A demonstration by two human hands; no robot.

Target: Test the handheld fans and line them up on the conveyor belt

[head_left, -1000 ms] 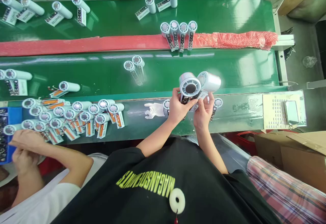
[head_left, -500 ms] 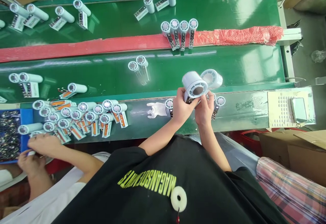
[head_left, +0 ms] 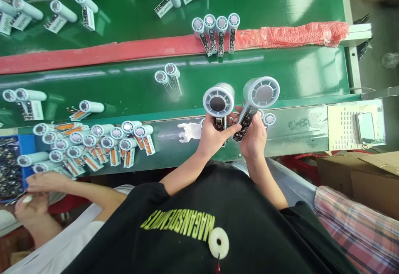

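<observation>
My left hand is closed round the stem of a white round-headed fan unit, its circuit strip showing below the head. My right hand grips a second white fan unit by its dark circuit strip. Both units are held upright side by side over the near green shelf, their round faces turned toward me. Two more small fan units lie on the shelf just behind my hands. A white glove lies on the shelf to the left of my left hand.
A pile of several fan units covers the shelf at left, where another person's hands work beside a blue tray. More units stand on the green belt by a red strip. A phone lies at right, cardboard boxes below.
My hands have pulled the two fan units apart and tilted both faces toward me. The view has shifted slightly. The other person's hands have moved lower at the left.
</observation>
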